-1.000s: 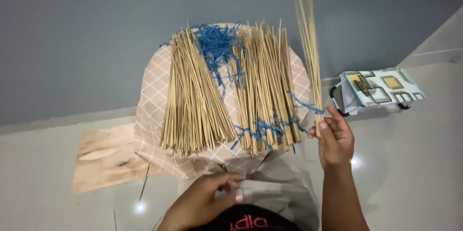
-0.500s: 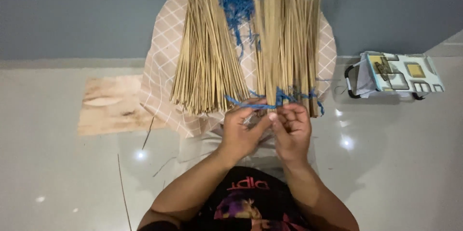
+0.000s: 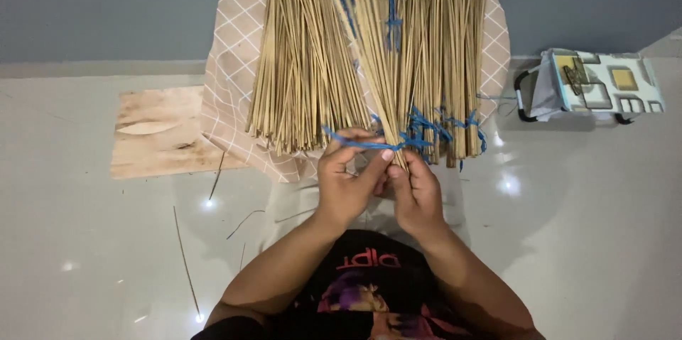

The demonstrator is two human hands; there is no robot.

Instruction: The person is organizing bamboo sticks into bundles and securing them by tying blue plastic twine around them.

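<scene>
A thin bundle of straw-coloured sticks (image 3: 369, 63) is gripped at its lower end by both hands, held roughly upright w/ a slight lean to the left, in front of the other sticks. The left hand (image 3: 347, 182) is closed, thumb and fingers pinching a blue plastic strip (image 3: 359, 144) that is stretched across the bundle's base. The right hand (image 3: 415, 194) is closed round the stick ends just beside the left; the two hands are touching.

Behind the hands, a round table (image 3: 231, 91) covered w/ a beige checked cloth is seen, approx. centre frame. On it a loose heap of sticks (image 3: 302, 77) is laid at left and a second heap (image 3: 447, 63) at right, their cut ends overhanging the near edge. Tangled blue strips (image 3: 444, 127) are hung among the ends of the right heap, very near the hands; more blue is seen higher up btw. the heaps, partly hidden by the held bundle.

On the glossy pale floor (image 3: 92, 240), a flat brownish board (image 3: 160, 130) is lain left of the table, its right side tucked under the cloth. A few stray sticks (image 3: 186, 255) are scattered on the floor at lower left. At right, well apart from the hands, a patterned bag w/ black handles (image 3: 593, 84) is set by the grey wall (image 3: 106, 6).
</scene>
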